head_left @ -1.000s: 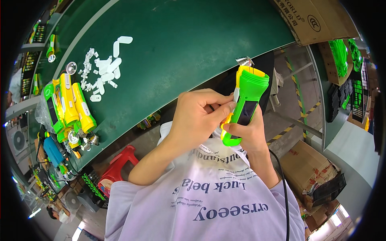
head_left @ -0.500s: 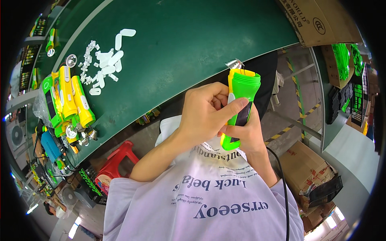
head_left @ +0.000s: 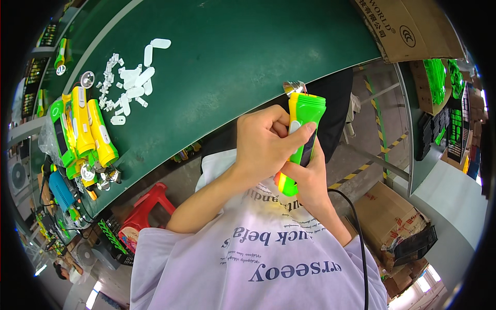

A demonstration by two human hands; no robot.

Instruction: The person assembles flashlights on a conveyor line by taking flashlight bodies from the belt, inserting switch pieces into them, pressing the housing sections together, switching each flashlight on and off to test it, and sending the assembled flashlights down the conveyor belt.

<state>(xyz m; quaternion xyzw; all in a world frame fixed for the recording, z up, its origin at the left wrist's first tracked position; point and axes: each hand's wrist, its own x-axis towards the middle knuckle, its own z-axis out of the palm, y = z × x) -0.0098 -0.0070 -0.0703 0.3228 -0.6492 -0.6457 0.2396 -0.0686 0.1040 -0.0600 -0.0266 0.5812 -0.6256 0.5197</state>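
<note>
A green and yellow flashlight body (head_left: 305, 124) stands upright in front of my chest, just off the edge of the green table (head_left: 232, 57). My left hand (head_left: 266, 147) wraps over its side, with the fingertips pressing on its front face. My right hand (head_left: 309, 182) grips its lower end from below. A silver reflector (head_left: 293, 87) sticks out at the top of the flashlight. A small white piece shows under my left fingers.
A pile of white plastic parts (head_left: 129, 82) lies at the table's far left. Yellow and green flashlights (head_left: 85, 132) and silver reflectors (head_left: 87, 78) lie beside it. A cardboard box (head_left: 408, 26) sits top right. Below are a red stool (head_left: 147, 206), floor cartons (head_left: 392, 217) and a black cable (head_left: 359, 243).
The flashlight has shifted slightly left and turned. My left fingers have moved from its side to across its front face. My right hand keeps its grip below.
</note>
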